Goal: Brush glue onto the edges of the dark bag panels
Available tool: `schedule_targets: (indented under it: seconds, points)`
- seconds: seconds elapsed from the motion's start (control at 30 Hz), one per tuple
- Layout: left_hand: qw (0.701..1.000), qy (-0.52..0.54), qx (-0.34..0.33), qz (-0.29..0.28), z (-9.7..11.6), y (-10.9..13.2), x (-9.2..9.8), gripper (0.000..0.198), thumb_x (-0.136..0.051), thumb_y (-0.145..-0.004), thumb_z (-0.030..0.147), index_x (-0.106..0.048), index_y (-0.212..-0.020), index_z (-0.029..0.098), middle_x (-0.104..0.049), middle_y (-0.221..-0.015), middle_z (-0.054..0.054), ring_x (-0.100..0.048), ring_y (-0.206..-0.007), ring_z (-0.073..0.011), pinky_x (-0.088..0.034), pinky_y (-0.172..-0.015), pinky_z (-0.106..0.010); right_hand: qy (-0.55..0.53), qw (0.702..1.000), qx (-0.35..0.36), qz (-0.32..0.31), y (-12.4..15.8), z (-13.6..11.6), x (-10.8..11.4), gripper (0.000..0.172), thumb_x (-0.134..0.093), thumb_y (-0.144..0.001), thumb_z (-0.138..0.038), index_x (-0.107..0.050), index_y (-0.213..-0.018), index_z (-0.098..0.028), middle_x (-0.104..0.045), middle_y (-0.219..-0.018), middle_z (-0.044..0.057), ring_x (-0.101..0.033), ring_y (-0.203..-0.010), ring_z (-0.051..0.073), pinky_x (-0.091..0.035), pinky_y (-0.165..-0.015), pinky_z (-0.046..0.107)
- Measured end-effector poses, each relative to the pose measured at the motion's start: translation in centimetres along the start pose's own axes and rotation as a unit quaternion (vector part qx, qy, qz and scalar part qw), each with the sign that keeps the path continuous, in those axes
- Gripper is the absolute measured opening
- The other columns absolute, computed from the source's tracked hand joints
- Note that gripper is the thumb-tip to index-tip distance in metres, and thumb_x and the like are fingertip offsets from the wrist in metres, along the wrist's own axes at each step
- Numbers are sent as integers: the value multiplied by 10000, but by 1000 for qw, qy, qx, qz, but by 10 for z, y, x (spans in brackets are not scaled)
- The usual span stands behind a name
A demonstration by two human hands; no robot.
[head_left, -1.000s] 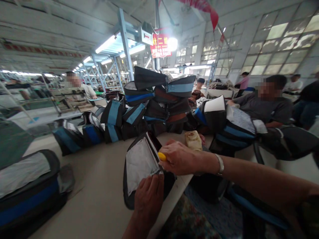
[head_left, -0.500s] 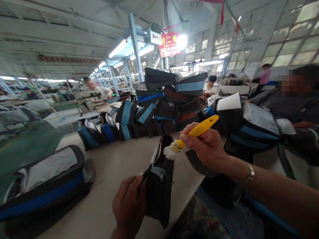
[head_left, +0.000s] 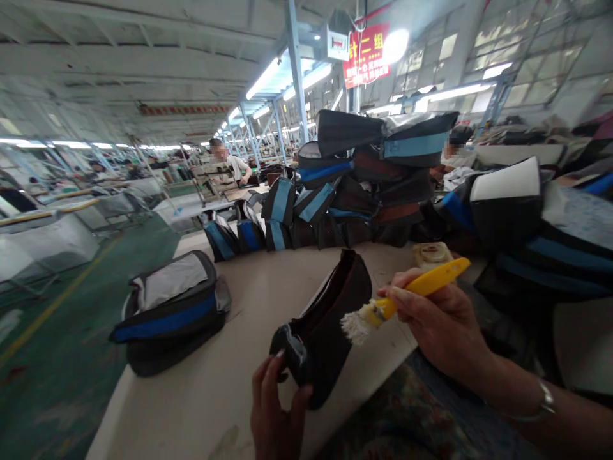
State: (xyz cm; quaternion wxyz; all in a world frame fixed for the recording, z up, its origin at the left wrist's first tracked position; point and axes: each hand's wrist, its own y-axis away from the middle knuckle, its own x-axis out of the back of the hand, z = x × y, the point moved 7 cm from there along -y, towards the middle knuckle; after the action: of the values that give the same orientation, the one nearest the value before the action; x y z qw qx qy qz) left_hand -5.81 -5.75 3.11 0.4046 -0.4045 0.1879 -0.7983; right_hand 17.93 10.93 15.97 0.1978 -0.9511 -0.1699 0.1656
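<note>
Right hand [head_left: 443, 319] gripping brush [head_left: 407, 297], left hand [head_left: 278, 409] pinching bag [head_left: 330, 326]

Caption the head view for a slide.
Left hand steadies a dark bag piece; right hand holds a yellow-handled brush.

Left hand [head_left: 278, 409] stands upright, thumb and fingers pinched, while right hand [head_left: 438, 319] is clenched, forearm stretched forward.

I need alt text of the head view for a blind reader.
The left hand grips one end of a dark bag piece on a pale table, while the right hand holds a yellow-handled brush close to it. Behind is a pile of black-and-blue bags.
</note>
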Motion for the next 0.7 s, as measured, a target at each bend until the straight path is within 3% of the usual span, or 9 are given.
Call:
schedule_targets:
  seconds: [0.1,0.2,0.27,0.43,0.57,0.7]
  points:
    - [997,-65,-30,37,18,-5,-5,495,-693,-859,399,-535,-1275,182,-567,-1182,-127,-638,-741,-146,-559,-618,-277,-24,1000,-13,-6,2,5,-7,79,-750,-880,-296,-704,-844,-243,-578,-839,4,-507,-648,109,-430,-545,211]
    - [988,-103,-87,77,41,-19,-10,346,-646,-897,231,-570,-1230,183,-610,-1111,-115,-654,-834,-166,-547,-695,-268,-34,999,2,-14,0,-2,-15,74,-739,-892,-293,-703,-858,-238,-579,-823,0,-490,-645,105,-423,-556,208]
    - [987,-92,-103,79,49,-32,-14,293,-621,-905,209,-608,-1196,175,-643,-1076,-118,-655,-935,-196,-537,-778,-287,-33,999,20,-21,-3,-10,-19,55,-727,-904,-279,-701,-877,-239,-576,-812,-7,-481,-642,99,-415,-560,206]
    - [997,32,57,37,28,-70,-23,305,-551,-911,376,-693,-1057,149,-668,-1034,-132,-637,-978,-247,-513,-849,-362,-3,997,66,-42,-12,-14,-26,54,-683,-940,-265,-678,-895,-235,-541,-729,-30,-476,-639,97,-421,-587,209]
    - [989,102,101,-26,33,-88,-26,312,-572,-886,461,-711,-951,189,-706,-883,-49,-667,-814,-201,-532,-776,-308,26,994,100,-27,-18,-20,-27,49,-675,-944,-270,-657,-910,-239,-545,-768,-37,-482,-656,93,-427,-598,206]
    - [963,184,184,-65,42,-91,-25,423,-606,-848,547,-714,-1010,172,-733,-839,-35,-681,-760,-199,-525,-643,-261,76,981,174,-40,-21,-45,-36,34,-631,-961,-240,-645,-931,-247,-578,-804,-30,-531,-687,106,-452,-625,228]
